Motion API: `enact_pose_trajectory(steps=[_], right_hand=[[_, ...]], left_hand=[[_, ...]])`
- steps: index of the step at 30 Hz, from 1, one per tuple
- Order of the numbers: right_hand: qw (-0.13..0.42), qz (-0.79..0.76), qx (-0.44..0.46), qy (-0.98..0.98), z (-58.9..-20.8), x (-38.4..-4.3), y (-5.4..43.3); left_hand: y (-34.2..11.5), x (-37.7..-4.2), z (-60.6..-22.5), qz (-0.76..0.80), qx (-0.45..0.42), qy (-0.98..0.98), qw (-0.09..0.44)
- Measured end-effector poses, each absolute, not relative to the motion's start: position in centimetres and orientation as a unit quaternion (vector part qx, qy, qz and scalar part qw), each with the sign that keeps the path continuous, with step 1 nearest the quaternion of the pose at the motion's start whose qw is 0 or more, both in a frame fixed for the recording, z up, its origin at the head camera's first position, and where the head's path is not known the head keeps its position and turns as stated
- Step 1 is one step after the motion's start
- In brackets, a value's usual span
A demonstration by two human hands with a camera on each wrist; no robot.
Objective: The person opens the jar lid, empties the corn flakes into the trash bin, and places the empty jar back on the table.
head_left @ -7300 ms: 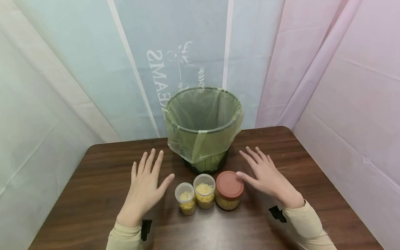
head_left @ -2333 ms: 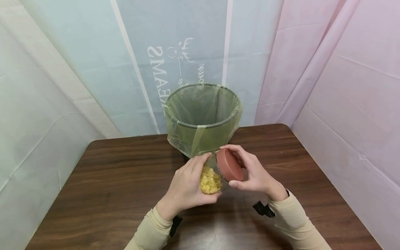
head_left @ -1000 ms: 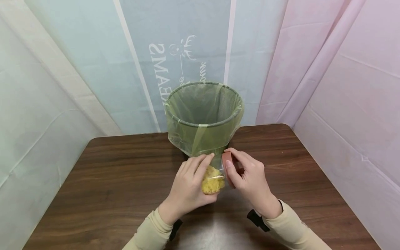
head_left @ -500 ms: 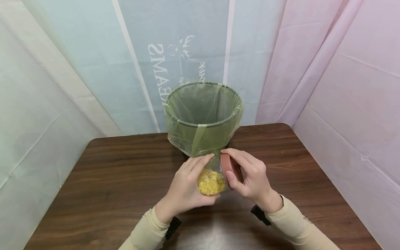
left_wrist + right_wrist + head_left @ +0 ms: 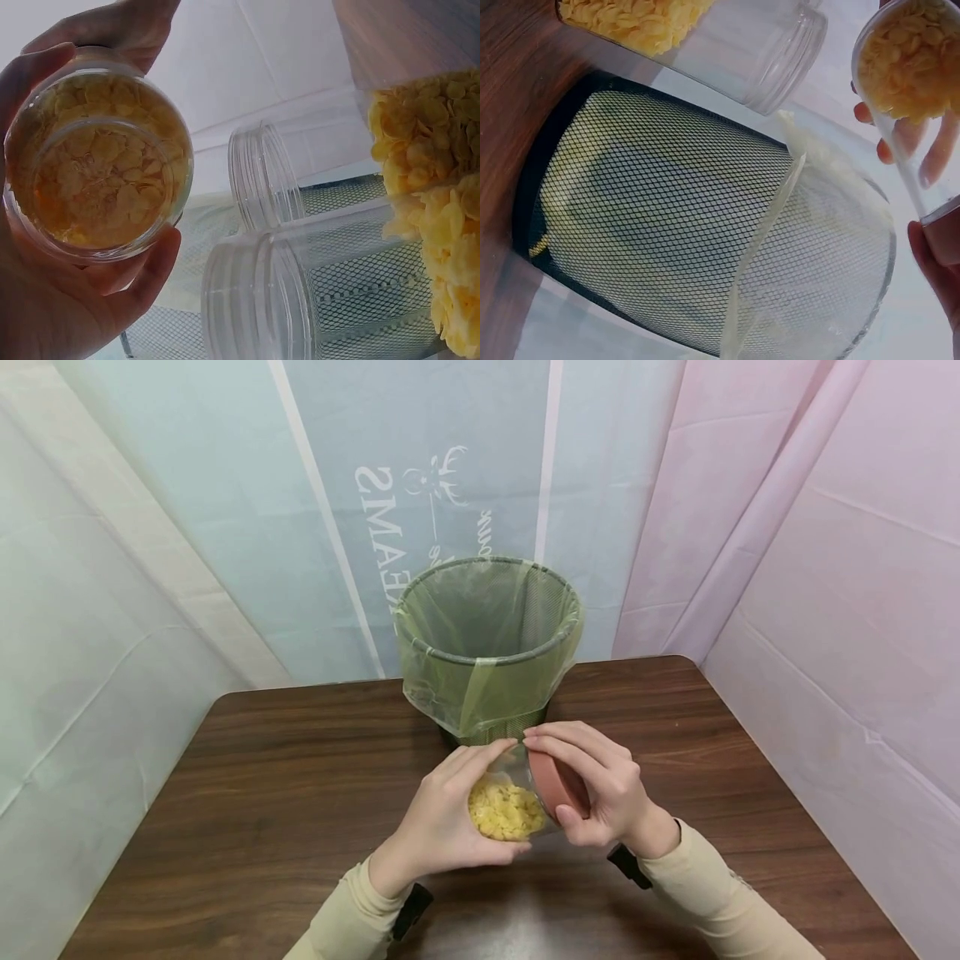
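Currently, the left hand grips a tilted, transparent round jar; loosening the round reddish lid the right hand clasps could spill yellow flakes.

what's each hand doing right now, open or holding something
Left hand: holding the clear jar of yellow flakes.
Right hand: gripping the jar's reddish lid.

Apparently a makeshift booth; printed cloth sheets hang round three sides of a wood-grain table
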State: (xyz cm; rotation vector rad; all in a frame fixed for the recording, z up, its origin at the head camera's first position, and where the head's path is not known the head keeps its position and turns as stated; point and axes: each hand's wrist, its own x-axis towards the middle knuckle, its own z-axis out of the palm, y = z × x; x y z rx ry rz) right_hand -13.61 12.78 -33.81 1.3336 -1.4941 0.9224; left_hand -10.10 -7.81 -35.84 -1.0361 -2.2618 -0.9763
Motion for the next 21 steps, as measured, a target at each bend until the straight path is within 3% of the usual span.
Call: enact_pose_trajectory(steps=[7,12,21], right_hand=[[0.421,0.389,0.565,-0.593,-34.1,-13.9,12.8],[0.366,0.441,0.559,-0.599,-33.9,-13.6,12.9],[0.261,0.543,0.415,-0.682,-33.6,-12.1,13.4]], left_hand=[[-7.8,-10.1,-35.9,-0.342,-0.374,-0.827,0.244],[-7.7,-10.1,-36.1,-0.322,-0.363,-0.835,0.261],[-7.4,-10.2,-36.3,-0.278,-0.329,-0.855,0.29]])
